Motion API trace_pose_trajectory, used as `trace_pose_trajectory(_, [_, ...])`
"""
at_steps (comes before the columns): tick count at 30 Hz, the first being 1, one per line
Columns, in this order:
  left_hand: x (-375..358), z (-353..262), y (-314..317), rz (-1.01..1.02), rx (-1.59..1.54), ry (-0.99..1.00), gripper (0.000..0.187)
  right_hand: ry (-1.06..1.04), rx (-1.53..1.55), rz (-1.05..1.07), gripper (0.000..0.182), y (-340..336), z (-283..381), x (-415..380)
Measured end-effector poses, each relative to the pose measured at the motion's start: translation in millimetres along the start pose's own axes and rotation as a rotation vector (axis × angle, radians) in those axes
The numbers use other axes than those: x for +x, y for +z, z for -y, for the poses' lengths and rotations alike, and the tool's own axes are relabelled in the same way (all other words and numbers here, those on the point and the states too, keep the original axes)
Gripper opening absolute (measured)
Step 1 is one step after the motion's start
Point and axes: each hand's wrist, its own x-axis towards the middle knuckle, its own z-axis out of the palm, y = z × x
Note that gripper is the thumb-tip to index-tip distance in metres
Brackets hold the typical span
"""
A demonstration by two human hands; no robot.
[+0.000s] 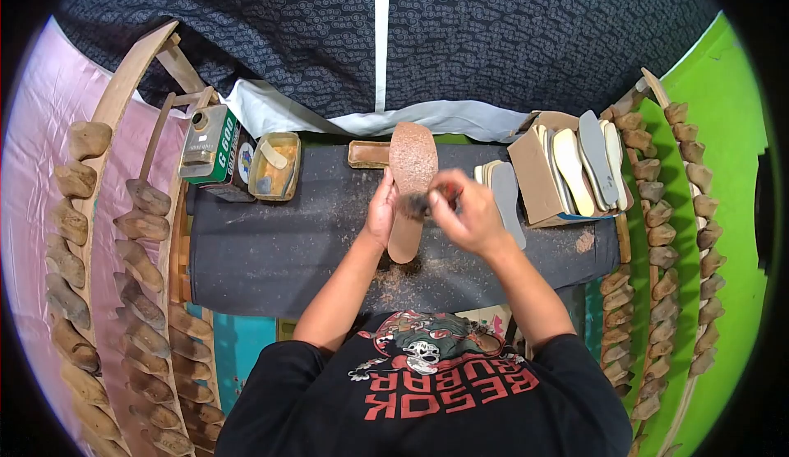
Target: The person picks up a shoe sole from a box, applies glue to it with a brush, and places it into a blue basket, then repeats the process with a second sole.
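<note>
My left hand [380, 212] holds the brown sole [413, 157] by its left edge, the sole raised lengthwise before me over the dark table [271, 247]. My right hand [470, 220] closes round a dark tool [417, 204] at the middle of the sole; fingers and tool hide that part, so I can't tell how firmly they press. Crumbs [394, 276] lie scattered below. The sole's upper part blocks some of a small tray [352, 154] behind it. My right hand and forearm partly cover the grey insole [508, 198] just beyond. Farther right stands a cardboard box [532, 179] packed with insoles [569, 165]; to the left, a green tin [226, 140] and a yellowish container [295, 149]. Racks of wooden lasts [141, 225] flank both sides.
</note>
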Motion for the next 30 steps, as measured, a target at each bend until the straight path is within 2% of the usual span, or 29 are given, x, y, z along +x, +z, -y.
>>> trace_pose_trajectory(1, [0.0,-1.0,1.6,-0.052,-0.036,0.026,0.061,-0.092,-0.002,-0.011,0.010,5.2,1.9,-4.8])
trace_pose_trajectory(3, [-0.7,-4.2,-5.5,0.007,0.006,0.039,0.059,-0.062,0.037,0.032,0.009,5.8,7.5,-11.1])
trace_pose_trajectory(5, [-1.8,-2.9,-12.3,0.082,-0.137,-0.063,0.060,-0.033,0.021,-0.053,0.010,3.6,-2.7,-10.1])
trace_pose_trajectory(6, [-2.6,-3.5,-1.4,-0.002,-0.162,-0.042,0.061,0.071,-0.003,-0.069,0.010,-1.6,-3.3,-7.6])
trace_pose_trajectory(7, [-3.4,-2.9,-5.9,-0.001,-0.160,-0.049,0.061,0.053,-0.028,-0.171,0.009,-1.3,-10.3,-3.6])
trace_pose_trajectory(9, [-2.2,-7.0,-13.2,0.195,-0.025,-0.071,0.063,0.054,-0.055,-0.237,0.009,-6.5,-12.8,0.7])
trace_pose_trajectory(12, [0.1,-1.3,-3.8,0.050,-0.019,-0.022,0.064,0.046,-0.020,-0.218,0.011,-3.0,-0.9,-8.6])
trace_pose_trajectory(13, [0.8,-0.7,-2.8,-0.011,-0.056,-0.011,0.063,0.059,-0.045,-0.153,0.012,-2.6,2.0,-16.6])
trace_pose_trajectory(14, [3.2,-0.2,-9.7,-0.016,-0.059,-0.009,0.063,0.017,-0.019,-0.146,0.012,1.9,5.4,-21.9])
trace_pose_trajectory(16, [5.4,-1.2,-24.4,0.198,-0.095,-0.045,0.062,-0.012,0.047,-0.102,0.012,8.1,10.9,-29.9])
trace_pose_trajectory(19, [2.1,3.1,-18.1,0.087,-0.124,-0.062,0.062,0.022,-0.001,-0.160,0.012,3.2,3.3,-22.0])
trace_pose_trajectory(21, [-0.7,3.1,-12.6,0.121,-0.150,-0.084,0.061,0.024,-0.068,-0.275,0.010,0.3,-12.4,-11.5])
trace_pose_trajectory(23, [3.2,8.2,-15.0,0.084,0.009,-0.036,0.060,0.068,-0.069,-0.302,0.009,-5.7,-17.4,-3.9])
trace_pose_trajectory(25, [5.6,9.6,-4.7,0.096,0.011,-0.020,0.060,0.045,-0.075,-0.280,0.010,-4.5,-13.1,-6.6])
trace_pose_trajectory(27, [5.3,11.4,5.6,-0.080,-0.137,-0.012,0.061,0.049,-0.096,-0.170,0.013,-3.7,-5.4,-18.7])
trace_pose_trajectory(28, [5.4,11.4,0.5,-0.083,-0.139,-0.011,0.061,-0.004,-0.055,-0.148,0.014,-0.2,-0.7,-24.0])
trace_pose_trajectory(30, [5.5,7.9,-16.1,0.056,-0.042,-0.042,0.063,-0.106,0.011,-0.106,0.015,7.1,2.8,-30.3])
